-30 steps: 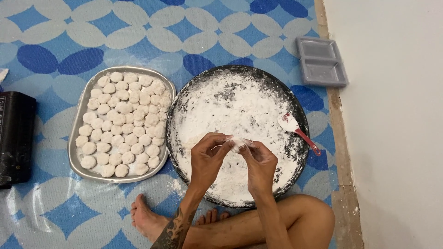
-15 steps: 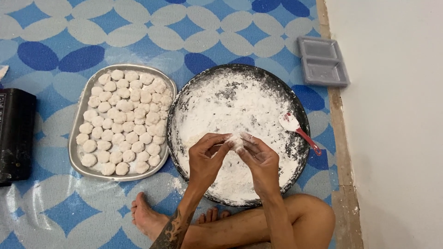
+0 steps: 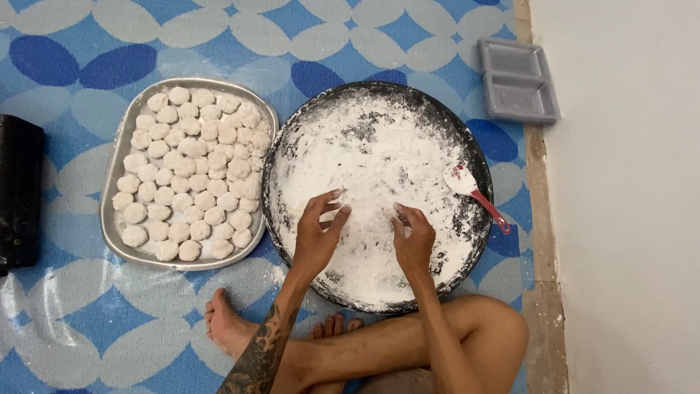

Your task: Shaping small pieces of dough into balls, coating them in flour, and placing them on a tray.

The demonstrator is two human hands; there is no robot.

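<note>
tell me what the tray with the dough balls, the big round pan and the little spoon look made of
Tray: looks like bare metal, a dull silver sheen with soft reflections on its rim.
Round pan: probably dark coated metal, matte black where the white flour is rubbed away.
Spoon: likely plastic, a white bowl on a glossy red handle.

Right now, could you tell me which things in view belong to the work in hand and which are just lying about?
In use:
- left hand and right hand, both over the flour
- round dark pan of white flour
- red-handled spoon lying in the pan
- metal tray filled with dough balls

Lying about:
- grey two-part dish
- black object at the left edge
</note>
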